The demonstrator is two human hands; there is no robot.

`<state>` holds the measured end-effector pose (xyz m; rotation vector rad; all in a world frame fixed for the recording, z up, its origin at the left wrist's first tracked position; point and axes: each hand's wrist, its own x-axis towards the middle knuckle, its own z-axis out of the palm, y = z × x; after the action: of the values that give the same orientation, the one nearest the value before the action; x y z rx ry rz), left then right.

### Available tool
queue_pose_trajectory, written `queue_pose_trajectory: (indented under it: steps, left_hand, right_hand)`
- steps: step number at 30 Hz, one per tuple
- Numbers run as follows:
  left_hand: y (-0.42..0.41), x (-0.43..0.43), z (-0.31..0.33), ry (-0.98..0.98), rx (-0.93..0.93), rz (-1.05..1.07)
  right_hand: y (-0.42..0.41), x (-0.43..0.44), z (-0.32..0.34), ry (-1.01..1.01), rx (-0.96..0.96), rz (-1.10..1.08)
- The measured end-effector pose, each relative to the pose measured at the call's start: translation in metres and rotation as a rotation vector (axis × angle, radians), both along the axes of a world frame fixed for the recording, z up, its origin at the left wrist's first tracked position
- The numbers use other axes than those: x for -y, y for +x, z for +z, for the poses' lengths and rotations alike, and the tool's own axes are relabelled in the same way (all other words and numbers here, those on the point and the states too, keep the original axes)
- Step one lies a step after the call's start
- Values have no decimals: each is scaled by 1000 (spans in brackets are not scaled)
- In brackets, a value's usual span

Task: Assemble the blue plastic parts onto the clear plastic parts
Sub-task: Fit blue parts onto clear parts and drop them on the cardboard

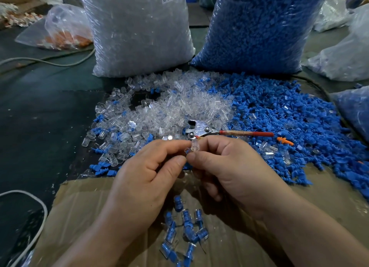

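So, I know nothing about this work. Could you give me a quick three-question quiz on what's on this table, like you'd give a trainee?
1. True or false: finished blue-and-clear pieces lie on the cardboard near the person.
2. What does the right hand pinch? A) a screw B) a clear part C) a coin
3. What colour is the odd single part lying just beyond the red-handled tool?

Key: 1 true; 2 B; 3 orange.
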<state>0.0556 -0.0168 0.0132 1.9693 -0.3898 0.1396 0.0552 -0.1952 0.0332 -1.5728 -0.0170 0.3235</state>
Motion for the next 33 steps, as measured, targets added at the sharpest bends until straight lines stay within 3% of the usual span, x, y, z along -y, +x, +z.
queue_pose_trajectory:
  steps: [4,8,14,17,22,23,26,28,31,33]
  left_hand:
    - [-3,0,-1,-138,-105,-29]
    - [-5,3,-2,-209,-205,-39]
    - [-4,-3,3,-424,-320,136]
    - [-4,-3,9,-611,-414,35]
    - [-2,-4,5,-738,-470,-58]
    - [-1,-5,5,-764,-480,-67]
    - [3,-9,3,-854,-565,-145]
    - [5,-14,3,-905,-643,-233]
    - [8,-22,3,-895,-641,-249]
    - [10,-28,4,-782,-500,-74]
  right_hand:
    - [-1,-1,0,13,3,34]
    - [-3,-3,-3,-113,70,36]
    - [-5,-5,1,-17,126,-46]
    - [-5,-4,3,-19,160,-93]
    - [-10,-6,2,-126,203,-39]
    - [-11,-6,1,-211,262,-49]
    - [-12,-3,1,-716,622,-79]
    - [-13,-4,5,-882,749,-36]
    - [-14,-4,4,-835,778,-79]
    - [-14,-3,2,-649,635,-157]
